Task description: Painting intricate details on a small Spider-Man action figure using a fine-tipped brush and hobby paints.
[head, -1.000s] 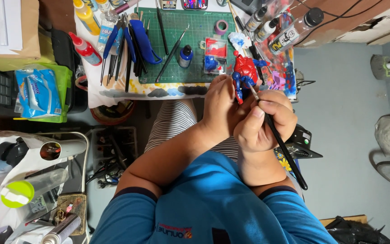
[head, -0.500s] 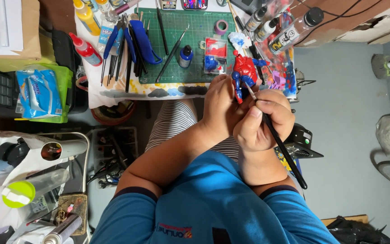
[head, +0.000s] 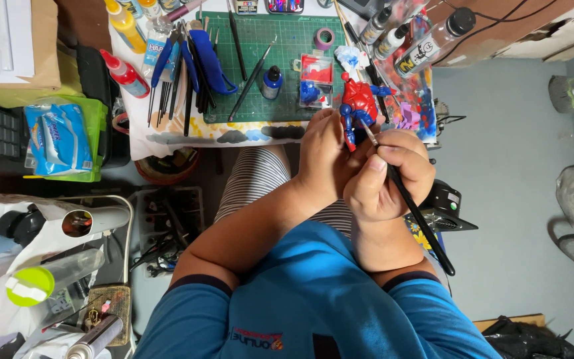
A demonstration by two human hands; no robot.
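Over the lap, the left hand grips a red-and-blue figure; the right hand, closed round a paintbrush, touches its tip to it.

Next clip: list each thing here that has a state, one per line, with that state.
Left hand: gripping the figure.
Right hand: gripping the brush.
Figure: red and blue, held above the desk edge.
Brush: tip at the figure.
Blue bottle: capped, upright on the mat.
Mat: flat, under tools.

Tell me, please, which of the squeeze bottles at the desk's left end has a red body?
The red bottle lying tilted beside the blue-handled pliers; the yellow bottle farther back is yellow-bodied.
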